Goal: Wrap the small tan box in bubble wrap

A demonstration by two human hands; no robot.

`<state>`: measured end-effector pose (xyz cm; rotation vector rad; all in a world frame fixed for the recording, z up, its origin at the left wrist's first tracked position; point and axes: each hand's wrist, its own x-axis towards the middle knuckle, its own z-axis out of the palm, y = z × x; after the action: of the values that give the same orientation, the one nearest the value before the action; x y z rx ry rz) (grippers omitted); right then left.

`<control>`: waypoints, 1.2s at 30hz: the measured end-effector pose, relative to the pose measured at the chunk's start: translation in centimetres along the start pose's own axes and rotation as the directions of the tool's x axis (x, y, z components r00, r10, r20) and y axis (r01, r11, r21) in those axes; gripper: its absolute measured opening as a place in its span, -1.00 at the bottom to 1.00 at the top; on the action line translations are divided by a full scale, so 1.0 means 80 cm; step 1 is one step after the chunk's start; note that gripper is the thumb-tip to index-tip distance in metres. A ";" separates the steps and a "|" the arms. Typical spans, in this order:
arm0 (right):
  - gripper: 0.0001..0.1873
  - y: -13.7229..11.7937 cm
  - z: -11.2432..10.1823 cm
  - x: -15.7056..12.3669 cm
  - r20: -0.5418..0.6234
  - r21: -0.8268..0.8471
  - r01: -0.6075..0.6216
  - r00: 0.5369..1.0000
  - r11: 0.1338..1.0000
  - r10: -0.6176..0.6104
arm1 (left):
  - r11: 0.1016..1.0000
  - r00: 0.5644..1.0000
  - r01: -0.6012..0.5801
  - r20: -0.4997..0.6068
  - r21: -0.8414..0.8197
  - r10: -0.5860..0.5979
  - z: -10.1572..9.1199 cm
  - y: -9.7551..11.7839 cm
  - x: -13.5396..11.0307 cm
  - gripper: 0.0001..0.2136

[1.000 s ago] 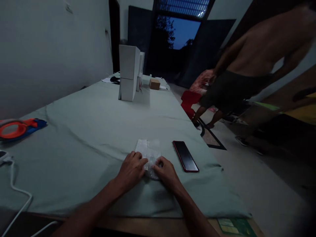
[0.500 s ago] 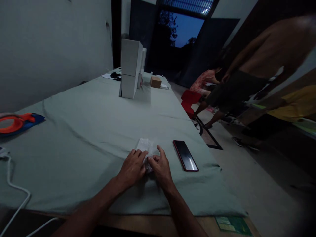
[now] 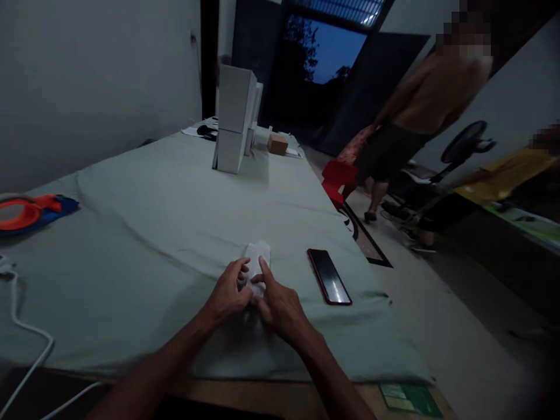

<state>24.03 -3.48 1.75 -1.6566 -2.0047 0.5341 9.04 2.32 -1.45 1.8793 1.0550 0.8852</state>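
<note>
A small white packet in clear, crinkled plastic wrap (image 3: pixel 259 252) lies on the cloth-covered table between my hands. My left hand (image 3: pixel 230 290) is on its left side, fingers curled, with the thumb against the near end. From the right, my right hand (image 3: pixel 280 300) grips the same near end, its index finger raised along the packet. The fingers partly cover the packet's lower part, so what is inside cannot be made out. A dark phone with a red edge (image 3: pixel 329 277) lies face up to the right of my right hand.
White boxes (image 3: pixel 234 119) stand stacked farther back, near a small brown box (image 3: pixel 277 144). An orange ring-shaped item (image 3: pixel 26 213) and a white cable (image 3: pixel 32 331) lie at left. A red chair (image 3: pixel 336 181) and other people (image 3: pixel 420 111) are beyond the right edge.
My left hand has shifted left and loosened from the packet's top. My right hand has turned across it toward the left. The standing person in the background has moved left.
</note>
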 end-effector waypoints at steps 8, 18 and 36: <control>-0.09 0.003 -0.016 0.007 0.077 -0.040 0.129 0.989 0.991 -0.125 | 0.997 0.997 0.033 -0.079 0.070 -0.028 0.014 0.005 -0.001 -0.63; -0.37 0.039 -0.011 0.020 -0.111 0.166 -0.024 0.993 0.986 0.043 | 0.978 0.989 -0.063 -0.122 0.197 0.089 0.022 -0.002 -0.007 -0.54; -0.49 0.081 0.001 0.066 0.030 0.546 -0.449 0.854 0.707 0.519 | 0.921 0.955 -0.243 -0.089 0.305 0.282 0.021 0.000 -0.011 -0.79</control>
<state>28.28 2.96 -1.46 -1.7728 -1.1383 1.0422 10.12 1.07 -2.37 2.2759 1.0728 1.0651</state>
